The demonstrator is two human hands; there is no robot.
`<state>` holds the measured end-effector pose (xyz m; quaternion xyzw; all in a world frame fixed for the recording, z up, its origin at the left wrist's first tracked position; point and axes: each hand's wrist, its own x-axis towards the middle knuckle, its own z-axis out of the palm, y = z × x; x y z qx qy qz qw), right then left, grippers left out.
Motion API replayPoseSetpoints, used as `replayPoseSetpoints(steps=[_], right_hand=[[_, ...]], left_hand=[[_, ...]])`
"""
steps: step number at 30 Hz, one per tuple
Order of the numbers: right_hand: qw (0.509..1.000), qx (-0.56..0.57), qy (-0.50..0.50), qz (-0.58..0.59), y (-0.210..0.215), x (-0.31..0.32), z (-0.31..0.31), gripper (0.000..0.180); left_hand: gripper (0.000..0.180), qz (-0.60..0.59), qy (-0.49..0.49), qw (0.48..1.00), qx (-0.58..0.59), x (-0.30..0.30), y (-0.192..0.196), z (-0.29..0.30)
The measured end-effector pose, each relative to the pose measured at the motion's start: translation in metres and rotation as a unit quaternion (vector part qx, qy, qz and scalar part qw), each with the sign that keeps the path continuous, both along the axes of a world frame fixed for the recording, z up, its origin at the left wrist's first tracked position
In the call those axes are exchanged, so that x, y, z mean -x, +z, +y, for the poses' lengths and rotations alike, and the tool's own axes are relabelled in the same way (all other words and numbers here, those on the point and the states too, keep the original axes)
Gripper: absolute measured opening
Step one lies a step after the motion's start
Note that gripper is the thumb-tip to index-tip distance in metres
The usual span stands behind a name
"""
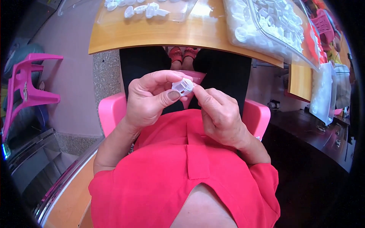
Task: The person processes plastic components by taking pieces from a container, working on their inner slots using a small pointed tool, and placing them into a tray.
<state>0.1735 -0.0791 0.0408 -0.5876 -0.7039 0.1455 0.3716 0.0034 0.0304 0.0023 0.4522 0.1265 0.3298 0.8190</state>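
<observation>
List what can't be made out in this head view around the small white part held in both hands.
- White plastic part: its far side and underside are hidden by the left hand thumb and right hand fingertips; its fine shape is too small to tell.
- Clear tray of white pieces: cut off by the top edge.
- Bag of white parts: single pieces blur together near the rim.

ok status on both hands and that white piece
Left hand and right hand both pinching small white plastic part at chest height. More white parts on wooden table. Nothing in the way.
</observation>
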Motion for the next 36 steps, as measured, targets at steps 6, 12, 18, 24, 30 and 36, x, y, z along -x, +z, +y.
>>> replayPoseSetpoints(steps=[6,12,18,24,30,36], right_hand=[[1.0,0.017,0.005,0.016,0.0,-0.002,0.0,0.051],[0.995,0.053,-0.009,0.089,-0.001,-0.001,0.0,0.048],[0.986,0.082,-0.026,0.143,-0.004,0.002,0.001,0.045],[0.979,0.112,-0.032,0.165,0.001,-0.001,0.005,0.045],[0.986,0.085,-0.046,0.135,0.0,-0.001,0.003,0.048],[0.995,0.047,-0.074,-0.041,-0.003,-0.003,0.0,0.047]], left_hand=[[0.03,-0.014,0.014,1.0,-0.013,-0.004,-0.001,-0.003],[0.029,0.016,0.029,0.999,0.02,-0.005,-0.004,-0.007],[0.024,0.004,0.036,0.995,0.088,-0.007,-0.005,-0.008],[0.024,0.015,0.032,0.999,0.037,-0.006,-0.01,-0.006],[0.024,0.007,0.028,0.996,0.082,-0.008,-0.009,-0.006],[0.025,0.0,0.036,0.991,0.128,-0.011,-0.002,-0.009]])
